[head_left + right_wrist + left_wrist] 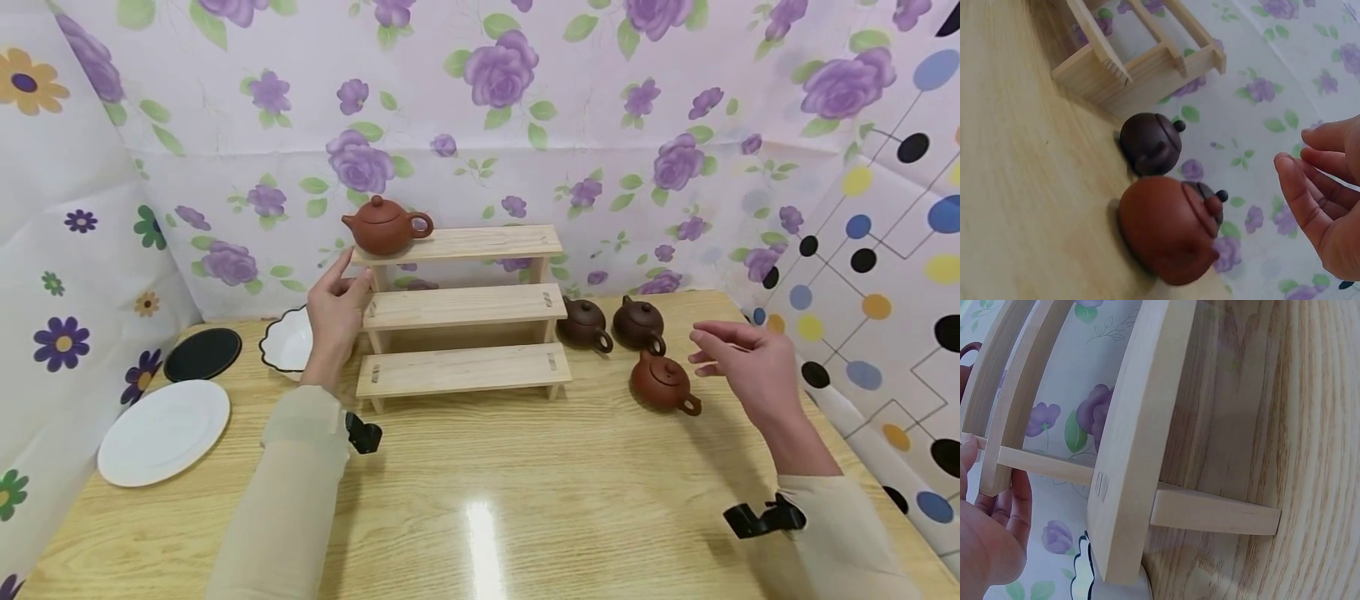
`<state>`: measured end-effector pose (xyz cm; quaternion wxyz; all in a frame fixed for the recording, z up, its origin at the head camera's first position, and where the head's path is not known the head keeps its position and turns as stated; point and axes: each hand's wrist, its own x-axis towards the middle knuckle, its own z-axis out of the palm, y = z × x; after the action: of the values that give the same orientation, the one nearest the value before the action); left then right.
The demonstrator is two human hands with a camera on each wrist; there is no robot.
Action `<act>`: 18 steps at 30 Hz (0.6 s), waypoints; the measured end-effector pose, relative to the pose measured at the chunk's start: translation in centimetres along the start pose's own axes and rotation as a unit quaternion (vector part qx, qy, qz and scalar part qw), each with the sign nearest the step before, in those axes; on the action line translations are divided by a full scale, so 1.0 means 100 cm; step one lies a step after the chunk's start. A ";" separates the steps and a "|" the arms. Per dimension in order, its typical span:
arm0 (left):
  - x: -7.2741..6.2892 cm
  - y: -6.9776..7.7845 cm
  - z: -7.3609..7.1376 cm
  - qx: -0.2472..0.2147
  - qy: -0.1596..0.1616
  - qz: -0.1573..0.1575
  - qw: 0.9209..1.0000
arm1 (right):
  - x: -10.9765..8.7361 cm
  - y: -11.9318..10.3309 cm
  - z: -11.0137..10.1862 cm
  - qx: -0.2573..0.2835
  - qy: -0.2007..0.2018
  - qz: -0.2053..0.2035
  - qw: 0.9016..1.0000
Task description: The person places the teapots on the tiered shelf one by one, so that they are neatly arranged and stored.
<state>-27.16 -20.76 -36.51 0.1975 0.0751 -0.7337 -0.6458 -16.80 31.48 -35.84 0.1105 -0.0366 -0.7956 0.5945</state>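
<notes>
white plate [163, 433] at the left edge of the worktop [420, 467], black disc [202, 354] behind it; scalloped bowl [288, 342] near the back edge, partly hidden by the left hand [335, 315]; wooden shelf [461, 308] along the back edge, red-brown teapot [382, 227] on its top board's left end; two dark teapots [637, 322] right of the shelf, second red teapot [662, 382] just in front, toward the right edge; left arm reaches forward, fingers and thumb gripping the shelf's left end; right hand [757, 362] raised beside the second red teapot, fingers loosely bent, thumb apart, holding nothing
</notes>
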 end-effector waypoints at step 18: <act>-0.002 0.002 0.000 -0.004 -0.001 0.001 1.000 | -0.023 0.045 -0.011 -0.052 0.018 0.041 0.998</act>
<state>-26.96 -20.64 -36.37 0.1973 0.0731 -0.7314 -0.6487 -14.63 33.33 -40.11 0.0987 -0.0859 -0.8212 0.5554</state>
